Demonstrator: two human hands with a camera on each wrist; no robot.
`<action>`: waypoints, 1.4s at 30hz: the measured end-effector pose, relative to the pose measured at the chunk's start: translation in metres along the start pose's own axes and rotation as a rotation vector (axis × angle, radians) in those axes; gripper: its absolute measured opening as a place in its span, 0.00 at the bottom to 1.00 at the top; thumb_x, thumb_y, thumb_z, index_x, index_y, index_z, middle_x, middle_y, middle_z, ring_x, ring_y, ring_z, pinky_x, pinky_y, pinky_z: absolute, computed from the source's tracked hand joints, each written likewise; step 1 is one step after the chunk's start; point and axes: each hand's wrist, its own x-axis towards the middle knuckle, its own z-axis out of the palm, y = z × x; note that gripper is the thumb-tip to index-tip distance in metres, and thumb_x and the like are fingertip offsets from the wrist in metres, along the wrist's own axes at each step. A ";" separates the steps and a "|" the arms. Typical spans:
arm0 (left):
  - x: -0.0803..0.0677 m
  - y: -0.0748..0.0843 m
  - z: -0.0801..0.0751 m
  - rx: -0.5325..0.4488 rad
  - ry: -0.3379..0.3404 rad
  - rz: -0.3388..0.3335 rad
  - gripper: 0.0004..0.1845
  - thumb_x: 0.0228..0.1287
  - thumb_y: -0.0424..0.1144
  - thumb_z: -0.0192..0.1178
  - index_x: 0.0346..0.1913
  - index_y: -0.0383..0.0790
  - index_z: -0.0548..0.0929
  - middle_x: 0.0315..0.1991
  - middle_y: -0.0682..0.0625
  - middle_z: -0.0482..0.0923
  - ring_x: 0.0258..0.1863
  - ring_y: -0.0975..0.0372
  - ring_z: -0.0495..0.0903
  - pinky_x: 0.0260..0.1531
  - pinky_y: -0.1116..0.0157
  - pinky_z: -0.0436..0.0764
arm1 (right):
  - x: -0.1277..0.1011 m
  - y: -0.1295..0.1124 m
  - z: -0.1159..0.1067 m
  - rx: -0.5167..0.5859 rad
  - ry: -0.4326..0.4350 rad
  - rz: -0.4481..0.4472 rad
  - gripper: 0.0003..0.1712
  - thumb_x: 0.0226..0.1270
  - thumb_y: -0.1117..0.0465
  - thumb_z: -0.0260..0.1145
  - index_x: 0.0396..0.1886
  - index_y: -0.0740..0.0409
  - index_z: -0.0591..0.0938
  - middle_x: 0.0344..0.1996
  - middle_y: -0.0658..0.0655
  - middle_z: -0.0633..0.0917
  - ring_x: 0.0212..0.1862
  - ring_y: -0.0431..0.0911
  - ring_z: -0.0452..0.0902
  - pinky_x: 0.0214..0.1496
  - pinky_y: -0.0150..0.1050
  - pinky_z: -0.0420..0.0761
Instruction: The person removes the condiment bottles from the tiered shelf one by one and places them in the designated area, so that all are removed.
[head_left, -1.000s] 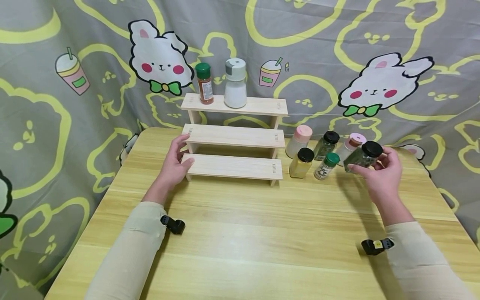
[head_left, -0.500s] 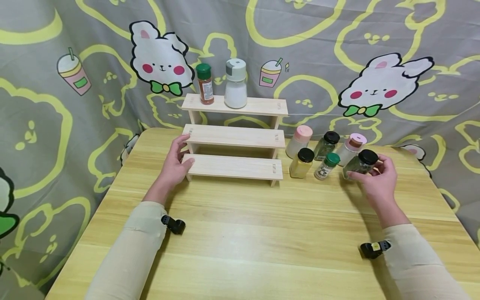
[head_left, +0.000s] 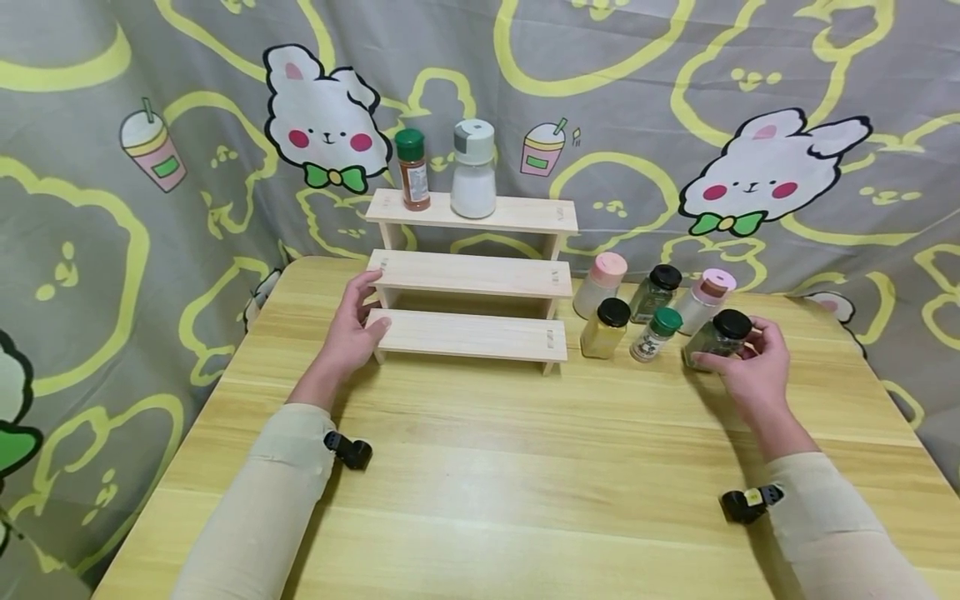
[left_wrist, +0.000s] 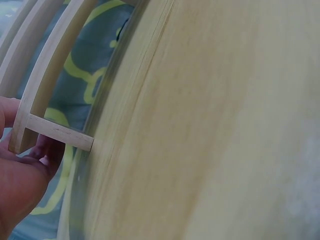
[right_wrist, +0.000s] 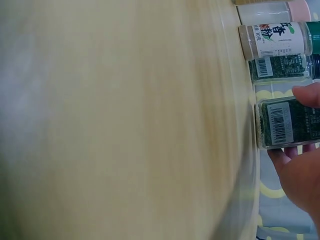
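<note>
My left hand [head_left: 351,329] grips the left end of a three-tier wooden spice rack [head_left: 468,335]. Its thumb lies on the lowest shelf, and in the left wrist view fingers curl behind the rack's end support [left_wrist: 60,132]. At the right, my right hand [head_left: 759,367] holds a black-lidded glass spice jar [head_left: 711,343] of dark green contents, thumb on the near side. The right wrist view shows that jar's barcode label [right_wrist: 280,123], its base at or very near the tabletop. On the top shelf stand a green-capped red spice bottle [head_left: 415,179] and a white-capped shaker [head_left: 473,187].
Left of the held jar stand a green-capped shaker [head_left: 652,340], a yellow spice jar [head_left: 602,335], a pink-capped bottle [head_left: 596,296], another black-lidded jar [head_left: 654,302] and a lilac-capped bottle [head_left: 697,312]. A patterned curtain [head_left: 622,83] hangs behind the wooden table [head_left: 525,483].
My right hand has brought the black-lidded spice jar down and slightly left, from tilted above the table to beside the other containers. The left hand stays on the rack.
</note>
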 end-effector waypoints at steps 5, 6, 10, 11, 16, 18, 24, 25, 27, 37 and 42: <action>-0.001 0.000 0.000 -0.004 0.000 -0.003 0.39 0.65 0.14 0.51 0.74 0.47 0.60 0.70 0.38 0.60 0.63 0.42 0.66 0.63 0.48 0.65 | 0.001 0.004 0.000 -0.093 -0.017 -0.013 0.43 0.45 0.73 0.82 0.56 0.40 0.71 0.48 0.44 0.71 0.46 0.39 0.69 0.40 0.21 0.75; -0.001 0.000 0.000 -0.004 0.000 -0.003 0.39 0.65 0.14 0.50 0.74 0.47 0.59 0.70 0.38 0.59 0.64 0.41 0.65 0.63 0.48 0.65 | 0.002 0.005 0.000 -0.101 -0.023 -0.015 0.43 0.45 0.73 0.82 0.57 0.40 0.71 0.48 0.44 0.71 0.46 0.40 0.69 0.40 0.21 0.75; -0.001 0.000 0.000 0.000 0.003 0.005 0.39 0.65 0.13 0.50 0.74 0.46 0.60 0.71 0.39 0.59 0.64 0.41 0.65 0.64 0.48 0.65 | 0.003 0.006 -0.002 -0.086 -0.052 -0.015 0.43 0.45 0.74 0.81 0.56 0.40 0.70 0.49 0.44 0.70 0.47 0.40 0.69 0.40 0.21 0.75; -0.001 0.000 0.000 0.000 0.004 0.009 0.39 0.64 0.13 0.50 0.74 0.46 0.60 0.71 0.38 0.59 0.64 0.41 0.65 0.64 0.47 0.65 | 0.003 0.006 -0.002 -0.070 -0.060 -0.012 0.43 0.45 0.74 0.81 0.56 0.41 0.70 0.49 0.44 0.71 0.48 0.40 0.69 0.40 0.20 0.75; 0.000 0.000 0.000 0.000 0.001 0.019 0.40 0.64 0.13 0.50 0.74 0.46 0.60 0.71 0.38 0.59 0.64 0.41 0.65 0.63 0.47 0.65 | 0.003 0.006 -0.004 -0.040 -0.080 0.002 0.43 0.46 0.75 0.80 0.55 0.41 0.70 0.50 0.44 0.70 0.51 0.43 0.69 0.42 0.20 0.75; 0.000 0.000 0.000 -0.005 0.002 0.017 0.40 0.64 0.13 0.51 0.74 0.46 0.60 0.71 0.38 0.59 0.64 0.41 0.65 0.64 0.47 0.65 | 0.003 0.007 -0.004 -0.067 -0.087 -0.006 0.43 0.47 0.75 0.80 0.56 0.40 0.69 0.50 0.44 0.70 0.52 0.43 0.69 0.43 0.21 0.75; -0.001 0.001 0.000 -0.013 0.006 0.016 0.39 0.64 0.12 0.50 0.74 0.45 0.61 0.70 0.38 0.59 0.64 0.41 0.65 0.64 0.47 0.65 | 0.002 0.001 -0.005 -0.138 -0.116 -0.054 0.44 0.49 0.72 0.80 0.57 0.39 0.66 0.51 0.44 0.69 0.49 0.41 0.69 0.42 0.22 0.75; -0.001 0.001 0.000 -0.015 0.005 0.019 0.39 0.64 0.12 0.51 0.74 0.45 0.60 0.70 0.38 0.59 0.64 0.41 0.65 0.64 0.47 0.65 | 0.002 -0.001 -0.006 -0.140 -0.118 -0.060 0.44 0.50 0.71 0.80 0.58 0.39 0.66 0.50 0.44 0.68 0.48 0.40 0.69 0.41 0.22 0.75; -0.001 0.001 0.000 -0.016 0.001 0.025 0.39 0.64 0.13 0.50 0.74 0.45 0.60 0.70 0.38 0.59 0.64 0.41 0.65 0.64 0.47 0.65 | 0.002 -0.006 -0.008 -0.106 -0.116 -0.065 0.44 0.50 0.71 0.80 0.59 0.40 0.66 0.50 0.44 0.68 0.47 0.39 0.68 0.40 0.21 0.74; 0.000 0.000 -0.001 -0.014 0.006 0.017 0.39 0.64 0.13 0.50 0.74 0.46 0.61 0.70 0.38 0.59 0.64 0.41 0.65 0.64 0.47 0.65 | 0.007 -0.034 -0.015 0.094 -0.099 -0.082 0.44 0.49 0.74 0.79 0.62 0.44 0.68 0.53 0.48 0.71 0.53 0.39 0.70 0.48 0.22 0.73; 0.000 0.000 0.000 -0.015 0.004 0.018 0.39 0.63 0.13 0.51 0.74 0.46 0.61 0.70 0.38 0.59 0.64 0.41 0.66 0.64 0.47 0.65 | 0.009 -0.047 -0.017 0.127 -0.105 -0.108 0.44 0.49 0.75 0.79 0.62 0.45 0.67 0.53 0.48 0.71 0.55 0.39 0.70 0.57 0.26 0.72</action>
